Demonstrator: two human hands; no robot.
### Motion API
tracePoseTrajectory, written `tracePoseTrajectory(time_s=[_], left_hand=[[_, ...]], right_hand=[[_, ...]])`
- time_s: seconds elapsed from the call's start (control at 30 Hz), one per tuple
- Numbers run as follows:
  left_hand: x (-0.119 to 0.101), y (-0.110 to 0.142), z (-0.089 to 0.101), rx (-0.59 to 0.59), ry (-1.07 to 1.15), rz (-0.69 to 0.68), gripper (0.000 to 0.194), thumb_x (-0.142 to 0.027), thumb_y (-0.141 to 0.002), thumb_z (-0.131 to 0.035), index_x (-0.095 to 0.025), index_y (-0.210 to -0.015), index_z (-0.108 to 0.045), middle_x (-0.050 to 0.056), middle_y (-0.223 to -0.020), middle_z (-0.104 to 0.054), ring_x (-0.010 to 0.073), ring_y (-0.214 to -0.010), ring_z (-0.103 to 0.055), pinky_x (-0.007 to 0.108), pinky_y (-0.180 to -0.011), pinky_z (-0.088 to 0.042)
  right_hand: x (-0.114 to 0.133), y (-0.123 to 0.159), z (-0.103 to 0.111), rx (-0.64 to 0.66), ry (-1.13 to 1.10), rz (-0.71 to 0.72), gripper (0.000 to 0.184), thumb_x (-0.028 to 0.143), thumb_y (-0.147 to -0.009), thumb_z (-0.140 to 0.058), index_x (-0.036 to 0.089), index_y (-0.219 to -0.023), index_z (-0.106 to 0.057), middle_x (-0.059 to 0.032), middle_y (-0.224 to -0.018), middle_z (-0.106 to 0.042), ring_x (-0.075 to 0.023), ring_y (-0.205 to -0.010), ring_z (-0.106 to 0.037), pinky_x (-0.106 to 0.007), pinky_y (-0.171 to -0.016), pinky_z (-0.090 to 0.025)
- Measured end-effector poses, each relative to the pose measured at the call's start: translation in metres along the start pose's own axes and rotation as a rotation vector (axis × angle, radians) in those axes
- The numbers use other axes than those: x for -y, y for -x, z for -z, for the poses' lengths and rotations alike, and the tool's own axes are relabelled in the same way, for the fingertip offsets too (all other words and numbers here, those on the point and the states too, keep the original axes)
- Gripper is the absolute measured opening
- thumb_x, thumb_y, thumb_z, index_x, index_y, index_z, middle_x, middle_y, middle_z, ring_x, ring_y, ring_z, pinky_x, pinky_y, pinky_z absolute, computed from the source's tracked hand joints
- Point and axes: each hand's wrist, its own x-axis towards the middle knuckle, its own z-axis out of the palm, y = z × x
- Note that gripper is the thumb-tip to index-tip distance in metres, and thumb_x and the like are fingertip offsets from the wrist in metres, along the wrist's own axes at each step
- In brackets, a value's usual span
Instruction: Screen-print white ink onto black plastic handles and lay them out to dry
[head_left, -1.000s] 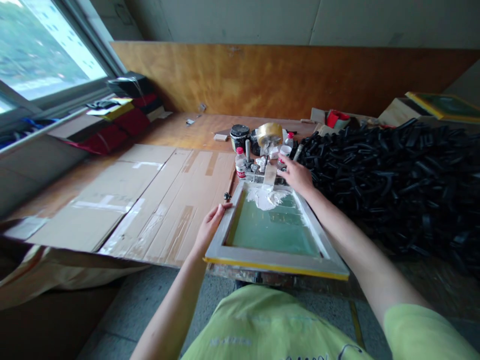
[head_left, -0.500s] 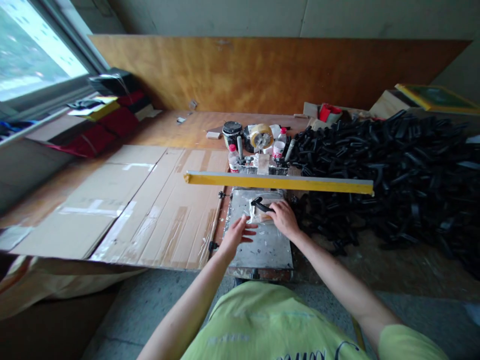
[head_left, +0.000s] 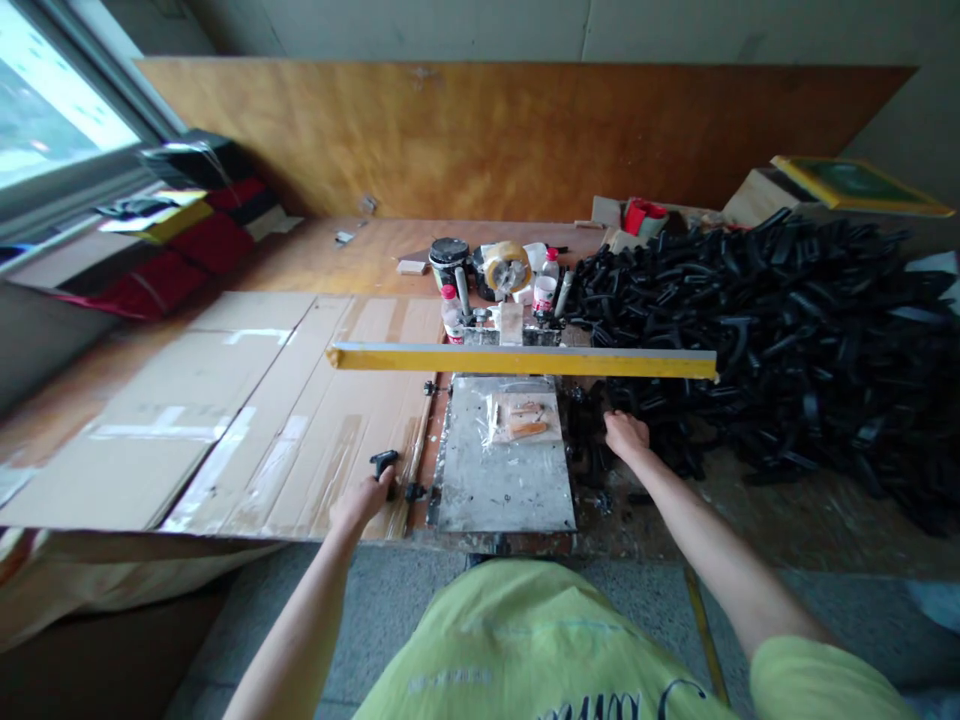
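Observation:
My left hand (head_left: 362, 503) is at the near edge of the cardboard, shut on a small black plastic part (head_left: 384, 462) that sticks out past my fingers. My right hand (head_left: 626, 436) rests at the edge of a large heap of black plastic parts (head_left: 750, 330), and its fingers are curled down. Between my hands lies a scuffed metal printing bed (head_left: 502, 490) holding a clear plastic bag with small pieces (head_left: 521, 418). Above it, a silk-screen frame stands raised, with only its yellow edge (head_left: 521, 361) showing.
Taped cardboard sheets (head_left: 300, 400) cover the bench left of the bed. Behind the frame stand a black tin (head_left: 448, 262), a tape roll (head_left: 506, 268) and plastic bottles (head_left: 451, 314). Another yellow-edged screen frame (head_left: 859, 185) lies at the back right.
The screen frame has gone from lying flat to raised. The black part has passed from my right hand to my left, which moved left over the cardboard. My right hand moved right to the heap.

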Motion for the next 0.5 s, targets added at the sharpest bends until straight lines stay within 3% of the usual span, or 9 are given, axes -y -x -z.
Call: tracePoseTrajectory(time_s=[0.07, 0.13, 0.2, 0.27, 0.33, 0.4, 0.5], left_hand=[[-0.002, 0.004, 0.004, -0.024, -0.053, 0.043, 0.069, -0.075, -0.075, -0.035, -0.015, -0.08, -0.067, 0.024, -0.087, -0.07, 0.0416, -0.092, -0.066, 0.048, -0.075, -0.047], [-0.013, 0.007, 0.013, -0.069, 0.023, 0.013, 0.067, -0.075, -0.076, -0.035, -0.015, -0.076, -0.066, 0.021, -0.08, -0.07, 0.0391, -0.086, -0.066, 0.046, -0.073, -0.048], [-0.035, 0.008, 0.029, -0.116, 0.164, -0.067, 0.063, -0.072, -0.081, -0.033, -0.018, -0.08, -0.065, 0.013, -0.071, -0.068, 0.0298, -0.073, -0.066, 0.039, -0.067, -0.048], [-0.067, 0.012, 0.05, -0.165, 0.355, -0.17, 0.06, -0.068, -0.086, -0.027, -0.02, -0.093, -0.063, 0.005, -0.067, -0.065, 0.0192, -0.061, -0.062, 0.029, -0.059, -0.047], [-0.105, 0.019, 0.075, -0.271, 0.797, -0.367, 0.054, -0.065, -0.087, -0.034, -0.02, -0.104, -0.06, 0.0, -0.063, -0.06, 0.0132, -0.051, -0.054, 0.023, -0.052, -0.043], [-0.142, 0.032, 0.097, -0.332, 1.129, -0.525, 0.049, -0.063, -0.086, -0.041, -0.018, -0.098, -0.06, -0.002, -0.059, -0.055, 0.01, -0.046, -0.047, 0.02, -0.047, -0.039], [-0.18, 0.053, 0.118, -0.3, 1.341, -0.669, 0.045, -0.058, -0.087, -0.043, -0.017, -0.092, -0.061, -0.003, -0.054, -0.05, 0.0091, -0.045, -0.043, 0.019, -0.044, -0.035]], right_hand=[[-0.003, 0.002, 0.01, -0.054, -0.114, -0.025, 0.026, 0.01, -0.077, -0.054, 0.017, -0.098, -0.067, -0.013, -0.097, -0.069, -0.025, -0.089, -0.066, -0.033, -0.074, -0.047], [0.002, 0.003, 0.022, -0.156, -0.332, 0.007, 0.025, 0.014, -0.073, -0.06, 0.019, -0.096, -0.067, -0.0084, -0.091, -0.069, -0.0235, -0.086, -0.065, -0.033, -0.075, -0.048], [0.016, 0.002, 0.031, -0.233, -0.595, 0.168, 0.028, 0.015, -0.071, -0.062, 0.02, -0.098, -0.066, -0.004, -0.09, -0.068, -0.0203, -0.086, -0.064, -0.031, -0.078, -0.048], [0.039, -0.001, 0.031, -0.239, -0.769, 0.425, 0.033, 0.011, -0.072, -0.061, 0.021, -0.104, -0.067, -0.0025, -0.095, -0.067, -0.0175, -0.089, -0.062, -0.03, -0.084, -0.048], [0.068, -0.004, 0.022, -0.229, -0.781, 0.648, 0.037, 0.006, -0.076, -0.057, 0.023, -0.107, -0.069, -0.003, -0.099, -0.065, -0.0165, -0.093, -0.06, -0.032, -0.09, -0.046], [0.093, -0.005, 0.01, -0.263, -0.675, 0.765, 0.036, 0.005, -0.081, -0.055, 0.025, -0.106, -0.072, -0.0036, -0.096, -0.063, -0.0166, -0.093, -0.058, -0.033, -0.09, -0.046], [0.117, -0.003, -0.002, -0.394, -0.444, 0.825, 0.037, 0.007, -0.085, -0.054, 0.028, -0.11, -0.071, -0.0037, -0.091, -0.064, -0.0169, -0.092, -0.057, -0.032, -0.086, -0.048]])
